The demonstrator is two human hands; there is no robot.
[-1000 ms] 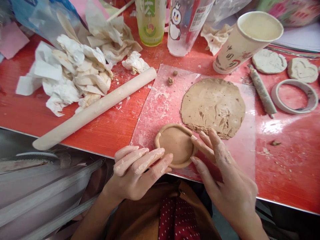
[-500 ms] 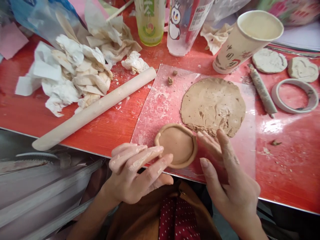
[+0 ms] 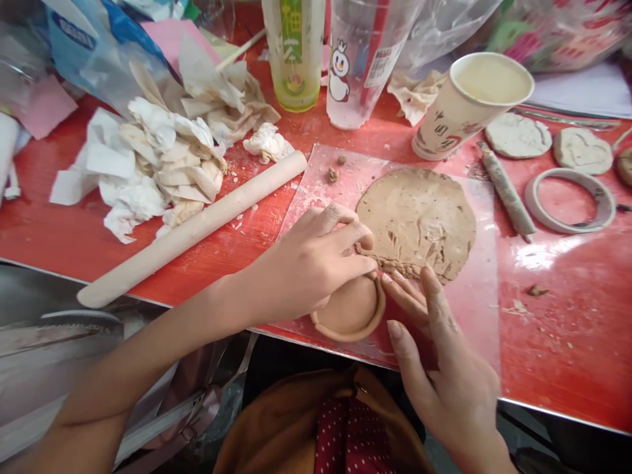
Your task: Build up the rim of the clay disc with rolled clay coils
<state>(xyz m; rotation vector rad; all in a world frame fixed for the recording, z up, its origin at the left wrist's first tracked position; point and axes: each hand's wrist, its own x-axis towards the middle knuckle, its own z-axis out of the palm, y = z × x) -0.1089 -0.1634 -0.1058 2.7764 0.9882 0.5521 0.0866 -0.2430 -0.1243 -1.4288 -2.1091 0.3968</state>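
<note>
A shallow round clay dish (image 3: 349, 308) with a raised coil rim lies near the table's front edge. My left hand (image 3: 316, 260) reaches over its far left side, palm down. Its fingers are bent, with the tips bunched at the far right part of the rim, and they hide that stretch. Beside the dish on the right, my right hand (image 3: 439, 349) is open, thumb apart and fingers stretched along the rim. Just beyond both hands lies a flat, rough-edged clay slab (image 3: 419, 217). A clear plastic sheet (image 3: 481, 296) lies under dish and slab.
A wooden rolling pin (image 3: 197, 227) lies slantwise at left, before crumpled tissues (image 3: 143, 164). Behind stand a drink bottle (image 3: 295, 59), a clear plastic cup (image 3: 363, 72) and a paper cup (image 3: 459, 118). At right lie a tape roll (image 3: 538, 207), a clay-smeared stick (image 3: 506, 191) and pale clay discs (image 3: 518, 135).
My left hand has moved up and right from the dish's near left side to its far rim, its fingers now bent. My right hand stays beside the dish. The view has shifted slightly.
</note>
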